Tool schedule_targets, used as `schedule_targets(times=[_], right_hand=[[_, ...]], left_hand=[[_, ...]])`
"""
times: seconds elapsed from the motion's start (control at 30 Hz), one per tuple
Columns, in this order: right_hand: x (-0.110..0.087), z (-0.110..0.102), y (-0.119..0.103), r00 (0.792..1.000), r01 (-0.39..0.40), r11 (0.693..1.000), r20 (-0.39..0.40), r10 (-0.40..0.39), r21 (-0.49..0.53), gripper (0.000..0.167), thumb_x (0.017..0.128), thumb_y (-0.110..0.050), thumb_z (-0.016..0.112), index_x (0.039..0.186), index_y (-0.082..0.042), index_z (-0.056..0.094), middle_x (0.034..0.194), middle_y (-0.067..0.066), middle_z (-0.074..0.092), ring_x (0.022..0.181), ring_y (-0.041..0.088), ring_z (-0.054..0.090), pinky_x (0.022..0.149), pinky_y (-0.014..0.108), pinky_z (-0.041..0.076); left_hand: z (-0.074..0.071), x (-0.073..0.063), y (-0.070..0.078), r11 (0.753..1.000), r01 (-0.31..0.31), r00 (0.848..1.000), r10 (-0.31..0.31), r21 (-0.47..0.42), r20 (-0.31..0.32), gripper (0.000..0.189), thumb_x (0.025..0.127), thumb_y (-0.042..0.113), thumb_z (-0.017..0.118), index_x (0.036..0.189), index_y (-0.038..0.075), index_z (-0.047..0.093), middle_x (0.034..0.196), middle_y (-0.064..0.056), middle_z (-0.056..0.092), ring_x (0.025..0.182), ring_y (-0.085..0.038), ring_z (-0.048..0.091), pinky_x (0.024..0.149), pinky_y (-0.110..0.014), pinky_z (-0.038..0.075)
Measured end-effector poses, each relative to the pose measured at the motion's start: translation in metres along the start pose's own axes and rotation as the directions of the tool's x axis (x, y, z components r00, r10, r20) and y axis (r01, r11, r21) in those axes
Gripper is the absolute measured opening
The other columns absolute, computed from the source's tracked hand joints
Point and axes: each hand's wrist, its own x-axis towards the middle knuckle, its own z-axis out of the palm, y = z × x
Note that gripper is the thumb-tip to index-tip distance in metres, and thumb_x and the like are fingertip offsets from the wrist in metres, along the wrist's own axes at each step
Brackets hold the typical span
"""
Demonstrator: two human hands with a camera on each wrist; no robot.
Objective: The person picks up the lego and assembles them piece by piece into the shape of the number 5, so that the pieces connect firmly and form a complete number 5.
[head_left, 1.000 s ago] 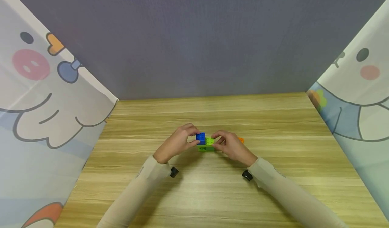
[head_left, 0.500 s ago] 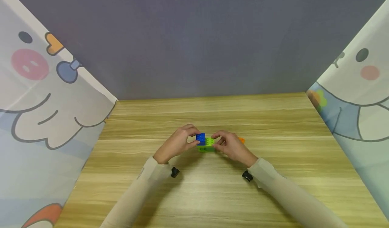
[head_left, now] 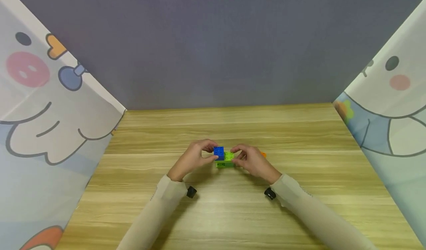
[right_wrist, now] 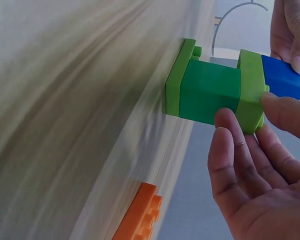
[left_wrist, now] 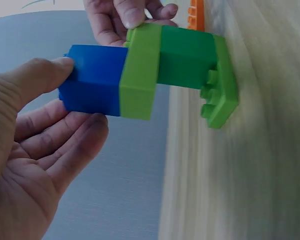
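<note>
A stack of toy building bricks stands at the middle of the table between the two hands. Its base is a light green brick (right_wrist: 175,85) on the wood, bearing a dark green block (right_wrist: 210,87). Across the top lies a second light green brick (left_wrist: 140,75), overhanging to the left. On that left end sits a blue block (left_wrist: 95,82). My left hand (head_left: 196,157) pinches the blue block between thumb and fingers. With thumb and fingertips, my right hand (head_left: 251,159) grips the right end of the upper light green brick, its fingers also beside the dark green block.
An orange studded brick (right_wrist: 140,215) lies on the wooden table (head_left: 219,213) just right of the stack, partly behind the right hand in the head view. A grey panel (head_left: 213,46) closes off the back, and cartoon-printed sheets (head_left: 30,102) line both sides.
The head view has shifted slightly. Both hands stay at the stack in nearly the same pose, and the bricks keep their arrangement.
</note>
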Motion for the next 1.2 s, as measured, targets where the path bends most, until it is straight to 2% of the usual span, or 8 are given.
schedule_targets(times=[0.17,0.43,0.67,0.87,1.07,1.2], right_hand=[[0.001,-0.001,-0.001,1.0,-0.019,1.0,-0.005,0.019,-0.009,0.029,0.086,-0.01,0.071,0.114,-0.01,0.063,0.103,0.005,0.065,0.076,0.009,0.063,0.06,0.024,0.053],[0.007,-0.004,-0.002,1.0,0.019,0.998,-0.02,-0.02,-0.057,0.027,0.086,-0.01,0.071,0.112,-0.008,0.064,0.106,0.005,0.064,0.086,0.016,0.063,0.07,0.028,0.053],[0.007,-0.01,0.001,0.999,0.035,0.996,-0.002,-0.035,-0.076,0.029,0.088,-0.017,0.07,0.114,-0.009,0.063,0.111,0.005,0.063,0.092,0.018,0.062,0.074,0.031,0.053],[0.001,-0.025,0.007,0.999,0.045,0.996,-0.023,-0.047,-0.071,0.037,0.091,-0.028,0.065,0.12,-0.006,0.06,0.116,0.009,0.062,0.095,0.02,0.06,0.077,0.036,0.052],[-0.009,-0.045,0.016,0.998,0.041,0.988,-0.036,-0.047,-0.15,0.037,0.088,-0.018,0.07,0.12,-0.003,0.06,0.115,0.014,0.06,0.097,0.027,0.059,0.076,0.038,0.052],[-0.014,-0.053,0.026,0.999,-0.014,0.977,-0.045,0.005,-0.214,0.038,0.085,-0.014,0.072,0.119,0.0,0.06,0.114,0.015,0.06,0.096,0.029,0.06,0.076,0.039,0.052]], left_hand=[[0.004,-0.001,-0.002,1.0,0.03,0.999,-0.03,0.003,-0.026,0.034,0.087,0.023,0.071,0.117,0.008,0.063,0.106,-0.002,0.066,0.09,-0.02,0.065,0.079,-0.038,0.053],[0.006,0.003,0.0,0.997,0.03,0.998,-0.026,0.069,-0.049,0.038,0.086,0.019,0.071,0.12,0.005,0.061,0.107,-0.005,0.065,0.091,-0.023,0.065,0.078,-0.038,0.054],[0.007,0.005,0.001,0.997,0.043,0.998,-0.039,0.067,-0.052,0.038,0.086,0.02,0.072,0.119,0.006,0.061,0.106,-0.005,0.065,0.09,-0.023,0.065,0.079,-0.038,0.053],[0.006,0.005,0.0,0.997,0.041,0.998,-0.038,0.07,-0.043,0.036,0.087,0.021,0.071,0.119,0.006,0.061,0.109,-0.005,0.065,0.092,-0.027,0.064,0.079,-0.041,0.053],[0.005,0.005,0.0,0.996,0.047,0.998,-0.044,0.077,-0.033,0.037,0.087,0.022,0.071,0.12,0.007,0.061,0.112,-0.004,0.063,0.094,-0.026,0.064,0.08,-0.041,0.052],[0.004,0.005,0.001,0.996,0.054,0.998,-0.052,0.071,-0.03,0.038,0.087,0.023,0.071,0.12,0.007,0.061,0.113,-0.004,0.063,0.095,-0.025,0.063,0.081,-0.042,0.052]])
